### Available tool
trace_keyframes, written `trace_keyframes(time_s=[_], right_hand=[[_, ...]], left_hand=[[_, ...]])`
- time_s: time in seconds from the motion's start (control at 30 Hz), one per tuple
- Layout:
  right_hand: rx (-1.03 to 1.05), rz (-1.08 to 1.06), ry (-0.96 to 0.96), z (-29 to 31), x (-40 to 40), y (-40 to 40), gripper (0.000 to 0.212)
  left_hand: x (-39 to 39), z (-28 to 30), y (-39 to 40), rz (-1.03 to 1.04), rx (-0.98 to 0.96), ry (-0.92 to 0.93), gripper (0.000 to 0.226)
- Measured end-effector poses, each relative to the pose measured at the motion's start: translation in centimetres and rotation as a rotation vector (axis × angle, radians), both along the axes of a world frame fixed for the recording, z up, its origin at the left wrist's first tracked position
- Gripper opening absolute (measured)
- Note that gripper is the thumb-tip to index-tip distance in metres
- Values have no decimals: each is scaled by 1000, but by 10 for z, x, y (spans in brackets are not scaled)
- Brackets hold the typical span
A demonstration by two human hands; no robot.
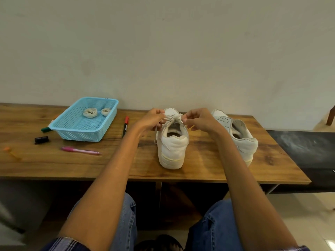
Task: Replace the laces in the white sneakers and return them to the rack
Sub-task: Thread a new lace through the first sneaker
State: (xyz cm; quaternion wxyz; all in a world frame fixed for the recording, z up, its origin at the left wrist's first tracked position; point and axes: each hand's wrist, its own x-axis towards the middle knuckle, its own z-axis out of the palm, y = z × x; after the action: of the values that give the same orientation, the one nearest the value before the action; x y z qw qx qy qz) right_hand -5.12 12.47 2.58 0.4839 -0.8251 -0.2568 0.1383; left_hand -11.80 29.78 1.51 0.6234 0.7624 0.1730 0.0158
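Denim-clad knees (pixel 125 223) sit lowest in view, both forearms reaching out over the wooden bench (pixel 54 165). Left hand (pixel 151 121) and right hand (pixel 200 120) each pinch a strand of the lace (pixel 173 118) at the knot over the near sneaker (pixel 172 149), which stands heel toward the camera. Second sneaker (pixel 243 140) stands just to its right, apart from it. Blue basket (pixel 72 131) at left holds two rolled laces (pixel 90 112). Red-capped marker (pixel 125 126) lies between basket and left hand. Pink pen (pixel 79 150), black cap (pixel 41 139) and green marker (pixel 45 129) lie near the basket.
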Motion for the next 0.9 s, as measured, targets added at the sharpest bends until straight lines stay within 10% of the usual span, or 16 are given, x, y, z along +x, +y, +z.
trace_keyframes(time_s=[0.3,0.47,0.63,0.77,0.9], right_hand=[[44,23,104,1,-3,1,11],[41,57,135,3,-1,-1,11],[57,66,108,0,0,2,12],[98,47,122,-6,0,3,12],[70,66,122,-6,3,2,7]], left_hand=[[-3,8,1,176,105,-143,34],[-17,15,12,-61,246,224,38],[-9,21,13,161,-624,-313,13],[-4,2,8,236,39,-56,66],[-4,-4,10,178,211,68,40]])
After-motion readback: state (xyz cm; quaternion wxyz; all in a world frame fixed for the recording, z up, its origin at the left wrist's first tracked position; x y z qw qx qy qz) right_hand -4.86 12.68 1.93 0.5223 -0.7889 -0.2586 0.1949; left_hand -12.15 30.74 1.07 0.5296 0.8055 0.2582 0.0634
